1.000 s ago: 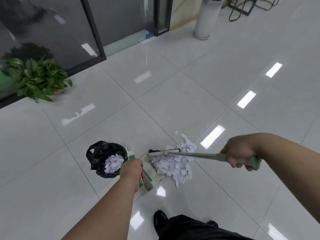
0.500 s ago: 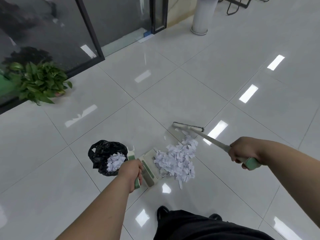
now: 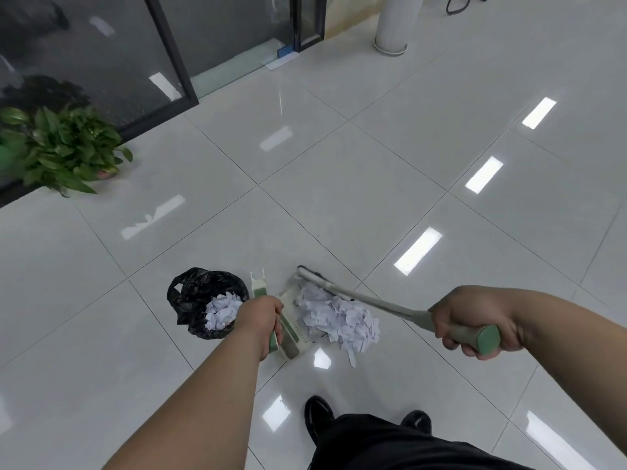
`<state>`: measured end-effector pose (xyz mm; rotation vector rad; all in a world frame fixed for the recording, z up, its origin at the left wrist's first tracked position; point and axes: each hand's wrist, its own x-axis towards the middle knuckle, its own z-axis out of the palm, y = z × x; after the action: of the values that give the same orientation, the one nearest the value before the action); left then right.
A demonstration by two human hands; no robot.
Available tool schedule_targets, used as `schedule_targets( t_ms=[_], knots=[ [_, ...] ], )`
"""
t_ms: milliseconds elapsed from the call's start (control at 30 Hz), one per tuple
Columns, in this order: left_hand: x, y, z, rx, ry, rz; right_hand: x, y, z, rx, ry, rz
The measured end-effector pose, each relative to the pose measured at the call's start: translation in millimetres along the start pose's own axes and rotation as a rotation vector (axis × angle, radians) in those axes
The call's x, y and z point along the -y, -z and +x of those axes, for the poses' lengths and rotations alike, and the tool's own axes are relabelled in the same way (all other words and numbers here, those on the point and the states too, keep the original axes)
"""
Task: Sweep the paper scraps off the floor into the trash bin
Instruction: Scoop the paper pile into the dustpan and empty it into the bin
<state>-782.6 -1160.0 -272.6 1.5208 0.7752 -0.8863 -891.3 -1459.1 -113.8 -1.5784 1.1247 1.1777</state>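
A heap of white paper scraps (image 3: 339, 318) lies on the tiled floor at the mouth of a cream and green dustpan (image 3: 291, 334). My left hand (image 3: 259, 320) grips the dustpan's upright green handle. My right hand (image 3: 471, 320) grips the green end of the broom handle (image 3: 383, 305). The broom's head sits at the far edge of the heap, beside the pan. Left of the dustpan stands a small trash bin with a black bag (image 3: 196, 296), and paper scraps lie inside it.
A potted green plant (image 3: 68, 147) stands at the far left by a dark glass wall. A white round column base (image 3: 390, 28) is at the back. My black shoes (image 3: 317, 413) and dark trousers are at the bottom. Glossy tiles stretch to the right.
The broom head came back from beyond the heap toward the dustpan, pushing the scraps closer to the pan. My right hand moved nearer and lower. My left hand kept hold of the dustpan.
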Motion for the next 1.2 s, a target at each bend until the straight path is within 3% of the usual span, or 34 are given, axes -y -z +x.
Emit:
schedule_targets(
  t_ms=[167,467,700,900,1200],
  knots=[
    [2,11,-3,-0.024,0.045,0.006,18,-5,-6,0.117,-0.002,0.019],
    [17,25,-22,-0.04,0.005,0.046,23,18,-30,0.062,0.01,0.128],
    [45,19,-70,-0.092,0.03,-0.144,12,10,-23,-0.008,0.091,0.213],
    [57,-1,-119,-0.157,0.0,-0.256,16,28,-4,0.059,0.098,0.1],
    [64,-43,-194,-0.262,-0.069,-0.537,21,46,19,0.268,0.189,0.443]
  ],
)
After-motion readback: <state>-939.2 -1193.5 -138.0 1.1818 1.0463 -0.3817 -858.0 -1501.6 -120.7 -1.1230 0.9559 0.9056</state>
